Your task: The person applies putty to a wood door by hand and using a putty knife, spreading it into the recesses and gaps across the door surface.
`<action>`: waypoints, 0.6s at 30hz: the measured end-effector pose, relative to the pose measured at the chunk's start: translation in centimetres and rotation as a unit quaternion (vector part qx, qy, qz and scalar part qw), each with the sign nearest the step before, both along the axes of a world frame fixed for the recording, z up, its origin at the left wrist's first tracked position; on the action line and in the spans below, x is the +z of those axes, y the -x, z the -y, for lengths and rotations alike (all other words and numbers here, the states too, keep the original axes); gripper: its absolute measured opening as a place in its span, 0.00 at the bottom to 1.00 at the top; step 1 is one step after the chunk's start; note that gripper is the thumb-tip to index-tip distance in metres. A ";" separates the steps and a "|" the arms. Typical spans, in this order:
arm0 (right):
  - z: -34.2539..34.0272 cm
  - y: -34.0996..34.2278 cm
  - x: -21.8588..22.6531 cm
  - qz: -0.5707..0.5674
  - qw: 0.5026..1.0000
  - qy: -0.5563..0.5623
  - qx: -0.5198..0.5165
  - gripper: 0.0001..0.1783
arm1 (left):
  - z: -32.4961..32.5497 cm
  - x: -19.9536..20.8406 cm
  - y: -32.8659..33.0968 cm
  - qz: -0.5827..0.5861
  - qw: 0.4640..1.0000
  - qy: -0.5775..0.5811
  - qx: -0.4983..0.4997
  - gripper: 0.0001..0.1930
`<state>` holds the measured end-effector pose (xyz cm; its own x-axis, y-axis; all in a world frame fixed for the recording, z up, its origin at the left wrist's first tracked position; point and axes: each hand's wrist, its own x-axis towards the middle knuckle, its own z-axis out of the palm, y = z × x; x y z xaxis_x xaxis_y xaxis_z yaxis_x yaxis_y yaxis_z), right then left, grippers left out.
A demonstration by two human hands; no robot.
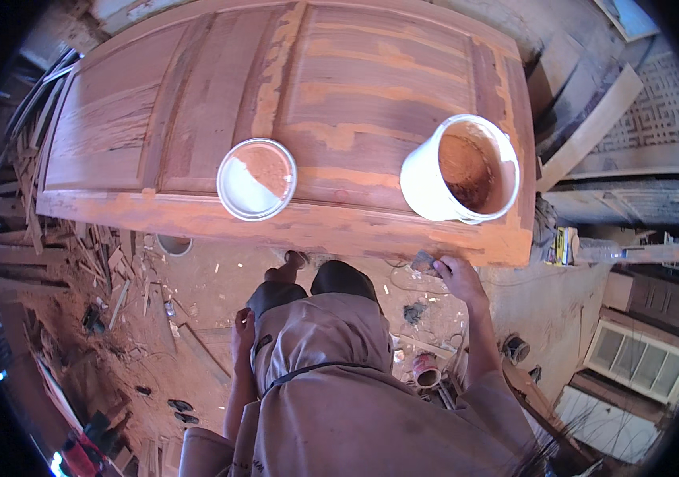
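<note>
A wooden panel door (339, 57) lies flat in front of me, its panels and rails streaked with orange filler. My right hand (457, 278) is at the door's near edge, closed round a small flat grey scraper (423, 261). Beside my left thigh hangs my left hand (243, 327), its fingers curled in with nothing visible in them. To the right on the door stands a white bucket (423, 184) containing reddish-brown filler (461, 159). Left of the bucket is a round white lid (244, 195), partly covered with the same filler.
Wood scraps (117, 274) litter the dusty floor at the left. A small paint can (425, 370) and a dark tin (516, 347) are on the floor at the right. Boards (594, 127) lean beyond the door's right end, and a pale slatted frame (640, 362) lies nearer.
</note>
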<state>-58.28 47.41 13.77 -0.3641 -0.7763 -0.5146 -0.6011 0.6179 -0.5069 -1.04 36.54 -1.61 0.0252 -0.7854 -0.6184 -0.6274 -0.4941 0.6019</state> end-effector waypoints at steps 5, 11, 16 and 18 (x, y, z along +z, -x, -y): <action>5.0 -4.7 0.0 -0.041 0.996 -0.026 0.078 0.18 | -2.2 -0.9 -1.7 0.021 0.999 -0.020 0.033 0.23; 6.8 -7.8 2.7 0.174 0.981 0.082 0.003 0.16 | -2.5 -1.5 -1.4 -0.021 0.997 0.007 0.079 0.21; 5.4 -4.3 12.3 0.152 0.923 0.296 -0.191 0.12 | -0.3 0.9 2.7 0.013 1.000 -0.023 0.017 0.21; 7.4 -3.4 16.2 -0.152 0.916 0.299 -0.220 0.21 | -0.3 1.3 2.9 0.030 0.999 -0.023 0.007 0.21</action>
